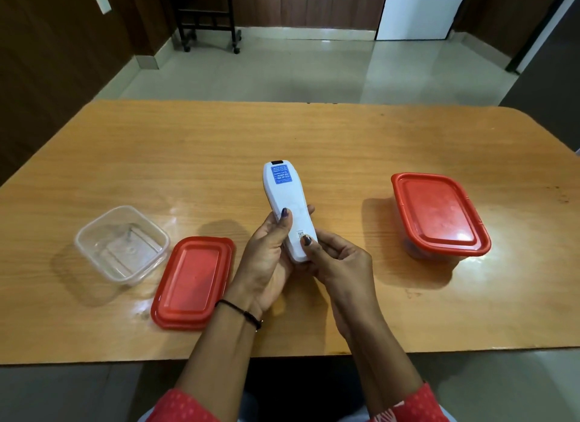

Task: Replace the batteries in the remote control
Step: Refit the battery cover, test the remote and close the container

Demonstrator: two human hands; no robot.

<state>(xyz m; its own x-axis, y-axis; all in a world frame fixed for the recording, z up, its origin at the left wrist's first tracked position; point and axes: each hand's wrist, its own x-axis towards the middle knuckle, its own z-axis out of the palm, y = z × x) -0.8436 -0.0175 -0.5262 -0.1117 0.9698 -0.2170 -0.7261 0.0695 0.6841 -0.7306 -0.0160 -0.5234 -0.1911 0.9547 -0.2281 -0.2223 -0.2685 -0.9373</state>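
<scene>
We saw the remote control (pixel 284 198) as a long white body turned back-side up, with a blue printed label (pixel 281 174) near its far end, a dark window at the very tip, and a small code sticker (pixel 300 233) near the end closest to us. Its back looked closed. It was lifted off the wooden worktop (pixel 188 145), tilted with the far end pointing away.

The left hand (pixel 266 258) cradled the remote from beneath, fingers curled round so their tips showed at its right edge and the thumb lay across the back. The right hand (pixel 339 264) gripped the near end, thumb pressed on the back beside the sticker and fingers tucked under it. Both thumbnails were painted dark, and a black thread band (pixel 241 311) circled the left wrist.

Left of the remote a loose red lid (pixel 193 283) lay flat on the worktop, and further left stood an open clear container (pixel 122 242). Right of the remote, well apart, stood a second container (pixel 439 214) closed with a red lid. We could not tell its contents.
</scene>
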